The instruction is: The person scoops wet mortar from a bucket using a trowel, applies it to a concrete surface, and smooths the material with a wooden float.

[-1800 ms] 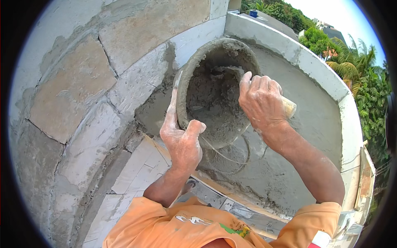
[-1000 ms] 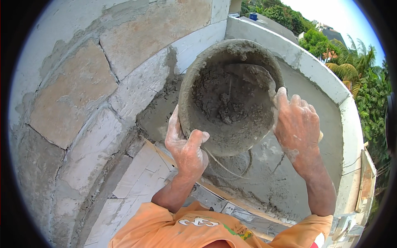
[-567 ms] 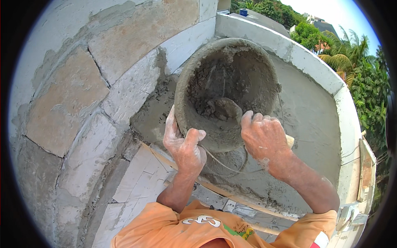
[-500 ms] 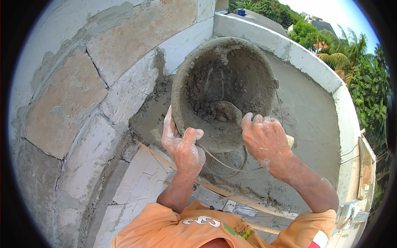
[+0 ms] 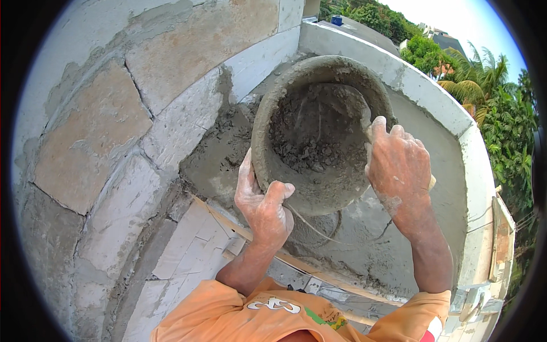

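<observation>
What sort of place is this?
It looks like an outdoor building site: there's an unfinished block wall, a bucket of what looks like wet mortar, and trees under open sky.

A head-worn fisheye (straight edges bowed) looks down from close above, past the orange fabric shirt at six o'clock, into the round, grey, mortar-caked bucket.

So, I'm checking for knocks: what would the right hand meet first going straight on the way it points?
The right hand would probably meet the grey bucket rim, just beyond its fingers in the picture; depth there is unclear.
</observation>
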A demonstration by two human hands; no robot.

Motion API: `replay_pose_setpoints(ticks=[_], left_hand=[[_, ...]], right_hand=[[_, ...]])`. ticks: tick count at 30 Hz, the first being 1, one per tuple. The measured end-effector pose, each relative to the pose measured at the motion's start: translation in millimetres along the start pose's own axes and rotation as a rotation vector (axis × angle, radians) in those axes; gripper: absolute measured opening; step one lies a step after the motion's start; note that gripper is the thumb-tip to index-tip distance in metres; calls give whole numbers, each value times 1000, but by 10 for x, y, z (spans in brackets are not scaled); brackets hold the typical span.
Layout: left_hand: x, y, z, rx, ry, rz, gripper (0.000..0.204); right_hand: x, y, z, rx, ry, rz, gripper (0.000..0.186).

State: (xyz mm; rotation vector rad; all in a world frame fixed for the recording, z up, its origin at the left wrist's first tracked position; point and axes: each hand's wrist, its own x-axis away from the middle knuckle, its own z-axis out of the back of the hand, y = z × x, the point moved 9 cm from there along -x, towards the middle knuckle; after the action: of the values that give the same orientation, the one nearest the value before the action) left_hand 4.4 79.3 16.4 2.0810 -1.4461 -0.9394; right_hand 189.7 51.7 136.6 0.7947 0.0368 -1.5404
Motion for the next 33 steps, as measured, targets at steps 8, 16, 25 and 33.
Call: replay_pose_setpoints(ticks=[8, 16, 25, 33], left_hand=[[-58, -111, -22, 50, -45, 38, 73], [-3, -198, -85, 49, -74, 81, 75], [147, -397, -244, 37, -218, 161, 72], [140, -424, -286, 84, -200, 174, 75]], right_hand=[[315, -402, -389, -39, -236, 263, 40], [144, -82, -176, 41, -136, 138, 44], [721, -137, -348, 70, -208, 231, 50], [400, 263, -135, 258, -90, 48, 50]])
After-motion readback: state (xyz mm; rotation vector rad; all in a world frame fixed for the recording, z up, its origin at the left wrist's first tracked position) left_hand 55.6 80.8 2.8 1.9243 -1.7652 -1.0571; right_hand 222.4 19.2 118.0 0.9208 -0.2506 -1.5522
